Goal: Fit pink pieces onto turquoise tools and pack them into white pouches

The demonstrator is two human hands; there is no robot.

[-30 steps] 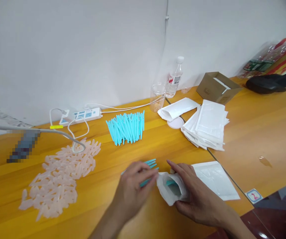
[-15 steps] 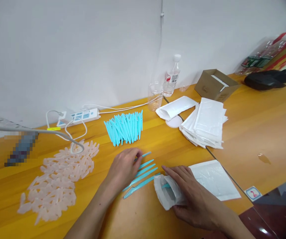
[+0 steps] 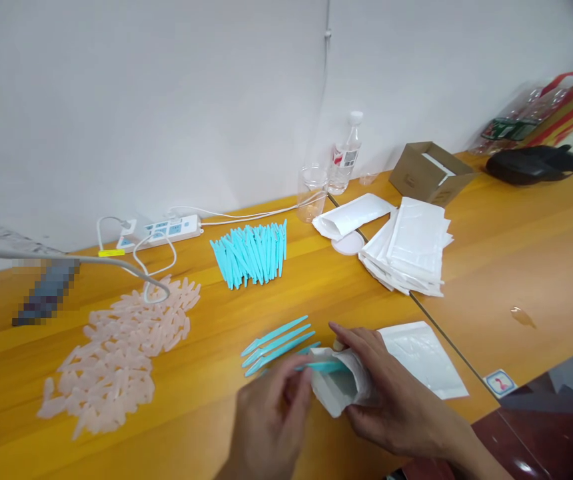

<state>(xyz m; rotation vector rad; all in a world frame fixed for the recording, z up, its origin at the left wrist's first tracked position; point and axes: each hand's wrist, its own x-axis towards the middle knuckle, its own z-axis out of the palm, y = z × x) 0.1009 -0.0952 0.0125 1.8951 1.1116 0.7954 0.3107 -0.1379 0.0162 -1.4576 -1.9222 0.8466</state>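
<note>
My left hand pinches a blue stick whose far end lies in the mouth of a white padded envelope. Around that envelope my right hand is wrapped, keeping its mouth open toward the left. Just beyond my left hand, several blue sticks lie side by side on the wooden table. A second white envelope lies flat, partly behind my right hand. Farther back is a dense pile of blue sticks.
Pale pink pieces are spread at the left, near a power strip with white cables. Stacked white envelopes, a clear cup, a bottle and a cardboard box stand or lie toward the back right.
My left hand has moved from the row of sticks toward me and right, bringing a blue stick to the envelope's mouth. My right hand still holds the envelope. The view has shifted slightly.
</note>
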